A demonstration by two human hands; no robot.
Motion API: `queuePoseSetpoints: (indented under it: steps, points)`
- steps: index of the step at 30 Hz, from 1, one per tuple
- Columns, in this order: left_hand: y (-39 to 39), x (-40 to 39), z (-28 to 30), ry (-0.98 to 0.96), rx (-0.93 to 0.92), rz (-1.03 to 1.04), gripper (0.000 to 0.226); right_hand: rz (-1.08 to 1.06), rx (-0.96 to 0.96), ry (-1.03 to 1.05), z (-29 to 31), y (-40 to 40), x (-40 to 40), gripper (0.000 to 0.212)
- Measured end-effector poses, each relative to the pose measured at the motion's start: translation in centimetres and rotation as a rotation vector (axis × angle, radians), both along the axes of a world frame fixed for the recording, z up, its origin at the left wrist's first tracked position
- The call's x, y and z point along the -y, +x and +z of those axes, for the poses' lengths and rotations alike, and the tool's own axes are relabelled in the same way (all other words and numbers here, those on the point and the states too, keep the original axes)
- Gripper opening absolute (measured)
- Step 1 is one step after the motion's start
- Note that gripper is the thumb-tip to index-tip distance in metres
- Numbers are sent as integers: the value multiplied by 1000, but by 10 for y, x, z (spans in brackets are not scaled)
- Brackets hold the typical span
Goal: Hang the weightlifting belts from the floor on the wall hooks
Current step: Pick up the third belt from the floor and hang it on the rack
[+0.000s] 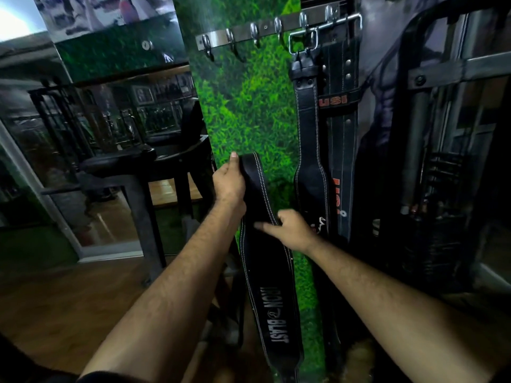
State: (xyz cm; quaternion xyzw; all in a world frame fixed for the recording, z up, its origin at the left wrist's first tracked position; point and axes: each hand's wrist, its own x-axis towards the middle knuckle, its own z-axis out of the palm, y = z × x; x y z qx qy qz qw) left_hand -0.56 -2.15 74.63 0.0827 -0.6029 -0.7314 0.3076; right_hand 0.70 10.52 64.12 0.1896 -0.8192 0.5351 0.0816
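A black leather belt marked IRON BLAST (272, 305) with white stitching hangs down in front of the green grass-print wall panel (249, 111). My left hand (228, 179) grips its upper end, thumb on top. My right hand (290, 229) pinches the belt lower down at its right edge. A steel hook rail (265, 30) with several hooks runs across the top of the panel. Two black belts hang from its right hooks by their buckles: a narrow stitched one (308, 128) and a wider one marked USI (341, 106).
A dark gym bench and metal frame (143, 172) stand to the left over a wooden floor (63, 305). A black weight machine with a stack (442, 189) fills the right side. The left hooks on the rail carry nothing.
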Motion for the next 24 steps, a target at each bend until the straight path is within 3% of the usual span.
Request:
queuePoseSetpoints:
  steps: [2,4,6,8,13,16,17,20,24]
  points:
    - [-3,1,0,-8,44,-37,38,29,-65,-183,35,-2,10,36]
    - [1,1,0,6,73,-49,37,37,-112,-232,55,-8,21,24]
    - [4,1,0,37,83,-76,37,59,-114,-245,51,-10,26,46]
    - [7,3,-2,60,70,-110,32,71,-70,-290,33,-3,26,56]
    - [10,7,-10,90,55,-146,28,85,156,-34,-47,-4,10,81]
    - [19,5,-14,98,64,-175,25,103,262,251,-52,-6,-7,75]
    - [18,8,-19,102,74,-184,25,120,289,293,-49,-6,-11,84]
    - [21,18,-25,88,94,-218,29,97,327,95,-29,1,-13,115]
    - [31,19,-32,71,63,-232,19,128,511,-246,-23,-52,1,110]
